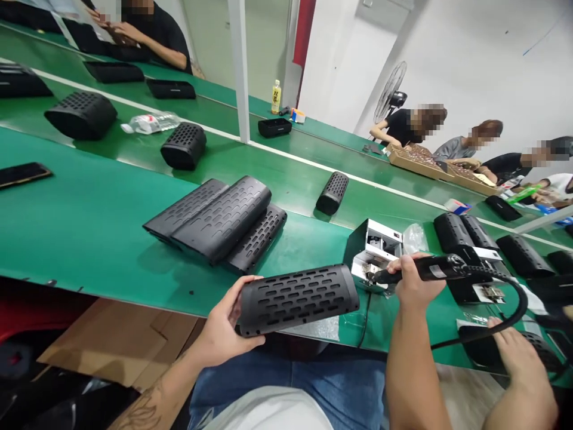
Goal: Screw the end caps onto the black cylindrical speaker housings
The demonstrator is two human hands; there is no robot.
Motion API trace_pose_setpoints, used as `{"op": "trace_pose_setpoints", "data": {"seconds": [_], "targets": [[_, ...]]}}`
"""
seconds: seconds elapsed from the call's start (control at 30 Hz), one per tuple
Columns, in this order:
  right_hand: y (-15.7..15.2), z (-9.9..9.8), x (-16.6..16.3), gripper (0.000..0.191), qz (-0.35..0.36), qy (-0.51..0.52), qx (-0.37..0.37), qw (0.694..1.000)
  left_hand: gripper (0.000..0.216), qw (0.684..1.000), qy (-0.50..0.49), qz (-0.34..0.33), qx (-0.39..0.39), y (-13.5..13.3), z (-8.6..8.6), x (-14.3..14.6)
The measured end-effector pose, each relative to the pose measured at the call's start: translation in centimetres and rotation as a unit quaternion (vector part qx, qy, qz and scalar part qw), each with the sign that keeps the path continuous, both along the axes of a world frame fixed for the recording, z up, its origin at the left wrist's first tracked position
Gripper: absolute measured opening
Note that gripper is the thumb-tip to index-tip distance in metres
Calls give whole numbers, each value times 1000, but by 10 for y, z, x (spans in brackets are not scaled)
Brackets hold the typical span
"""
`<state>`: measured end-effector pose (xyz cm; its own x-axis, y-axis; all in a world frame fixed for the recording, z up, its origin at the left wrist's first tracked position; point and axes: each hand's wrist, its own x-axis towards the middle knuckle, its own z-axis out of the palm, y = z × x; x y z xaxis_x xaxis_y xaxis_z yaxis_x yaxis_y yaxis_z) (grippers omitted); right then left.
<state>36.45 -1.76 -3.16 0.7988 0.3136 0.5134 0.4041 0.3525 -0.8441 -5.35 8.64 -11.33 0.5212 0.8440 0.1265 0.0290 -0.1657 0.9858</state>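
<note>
- I have the left hand [228, 322] closed around one end of a black perforated casing [299, 298], thumb under the lower edge, fingers over the top edge.
- That one casing sits clear of the bench at its near edge, lying roughly crosswise, its right end a little higher; my left forearm slants up from the lower left.
- My right hand [414, 283] is wrapped around one handheld driver [441, 267], which points left; the forearm rises steeply below it.
- The driver's tip is at the front fitting of a white-and-black box [376, 239]; I cannot tell whether they touch.
- Off to my right, a co-worker's hand [514, 346] rests by another dark casing.
- On the bench to the left I count three patterned covers [221, 221], overlapping in a pile, and one phone [24, 174] well apart.
- Beyond the bench edge, three perforated casings [183, 146] stand or lie spaced out, with one clear bottle [154, 122] between the two leftmost.
- Farther back I see one yellow bottle [276, 97], people seated at the right, and one fan [394, 95] by the wall.
</note>
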Motion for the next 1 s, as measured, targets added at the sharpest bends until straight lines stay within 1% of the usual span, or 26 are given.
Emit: {"op": "trace_pose_setpoints", "data": {"seconds": [0.1,0.23,0.37,0.43,0.57,0.63,0.7,0.77,0.83,0.9,0.97,1.0], "targets": [[-4,2,-3,48,3,-6,-10,1000,99,997,43,-61,-11,5,-7,3],[-11,7,-5,40,3,-23,-7,1000,98,991,57,-116,18,18,-16,14],[-9,7,-3,45,-7,-43,20,999,105,980,67,-186,28,30,-27,17],[-4,5,-1,47,-1,-45,19,999,112,974,81,-207,41,34,-32,16],[3,1,1,45,19,-38,2,999,129,966,121,-214,81,35,-43,14],[2,1,1,43,26,-38,-3,999,137,965,131,-209,92,32,-47,14],[-4,5,-2,39,36,-39,-7,999,139,966,131,-194,107,30,-49,15],[-16,11,-11,33,54,-39,-6,998,133,969,126,-173,123,27,-49,17],[-35,21,-27,28,80,-41,-2,996,123,970,125,-163,133,26,-46,19],[-59,32,-49,25,132,-46,1,990,116,970,123,-159,140,25,-44,21],[-81,40,-74,21,212,-44,1,976,113,970,119,-156,146,25,-42,22],[-88,43,-86,18,241,-39,1,970,112,970,116,-155,148,26,-42,22]]}}
